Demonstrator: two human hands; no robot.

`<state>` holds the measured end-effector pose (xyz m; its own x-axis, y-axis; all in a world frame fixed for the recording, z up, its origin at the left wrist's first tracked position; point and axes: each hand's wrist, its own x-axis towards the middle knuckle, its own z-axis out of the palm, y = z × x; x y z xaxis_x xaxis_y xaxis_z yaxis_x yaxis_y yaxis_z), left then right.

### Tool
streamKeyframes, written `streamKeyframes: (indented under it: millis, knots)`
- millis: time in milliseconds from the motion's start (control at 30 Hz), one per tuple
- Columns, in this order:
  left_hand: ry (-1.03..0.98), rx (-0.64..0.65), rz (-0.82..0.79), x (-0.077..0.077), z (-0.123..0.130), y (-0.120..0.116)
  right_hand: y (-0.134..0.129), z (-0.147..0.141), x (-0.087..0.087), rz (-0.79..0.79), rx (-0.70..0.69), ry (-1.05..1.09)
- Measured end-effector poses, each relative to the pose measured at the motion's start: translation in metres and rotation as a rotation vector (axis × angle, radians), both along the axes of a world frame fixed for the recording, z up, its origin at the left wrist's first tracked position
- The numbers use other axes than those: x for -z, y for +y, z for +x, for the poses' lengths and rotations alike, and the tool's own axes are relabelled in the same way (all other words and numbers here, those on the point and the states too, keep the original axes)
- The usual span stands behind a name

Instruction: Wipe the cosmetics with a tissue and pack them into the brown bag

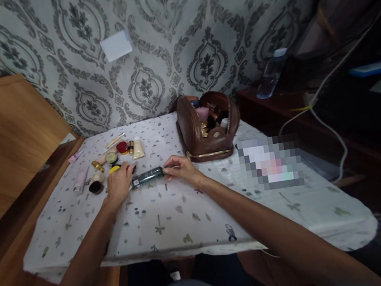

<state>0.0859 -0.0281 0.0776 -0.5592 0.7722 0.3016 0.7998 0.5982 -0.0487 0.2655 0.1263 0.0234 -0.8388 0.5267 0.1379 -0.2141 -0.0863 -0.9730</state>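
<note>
A dark green tube (148,176) lies lengthwise between my hands, low over the white patterned cloth (166,218). At its right end, my right hand (182,170) pinches it with thumb and fingers. My left hand (119,182) is closed at its left end, fingers bent, beside the small cosmetics; what exactly its fingers grip is partly hidden. Close by stand a cream tube (138,149), a red jar (122,147), a round greenish jar (111,158) and a black-lidded item (95,187). A pink tube (81,180) lies farther left.
An open brown bag (207,135) filled with cosmetics stands at the back, right of centre. Right of it is a blurred-out item (270,162). A clear bottle (271,76) stands on a dark surface at right. The wooden panel (8,146) borders the left side.
</note>
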Motion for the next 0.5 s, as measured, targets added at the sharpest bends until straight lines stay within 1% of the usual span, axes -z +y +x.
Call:
streamKeyframes:
  millis: [100,200,267,333,400,500]
  knots:
    - [-0.079,0.073,0.181,-0.009,0.007,0.002,0.001,-0.002,0.001,0.039,0.024,0.03]
    - [-0.213,0.249,0.38,-0.016,0.023,0.016,0.002,-0.005,0.004,0.002,0.039,0.035]
    - [-0.29,0.378,0.442,-0.015,0.037,0.029,0.003,-0.007,0.007,-0.042,0.038,0.026]
    - [-0.308,0.48,0.433,-0.009,0.05,0.042,0.003,-0.007,0.009,-0.062,0.025,0.019]
    - [-0.255,0.544,0.363,-0.001,0.06,0.05,0.004,-0.008,0.009,-0.061,-0.001,0.013]
    - [-0.097,0.557,0.185,0.007,0.067,0.051,0.004,-0.007,0.01,-0.06,-0.02,-0.001]
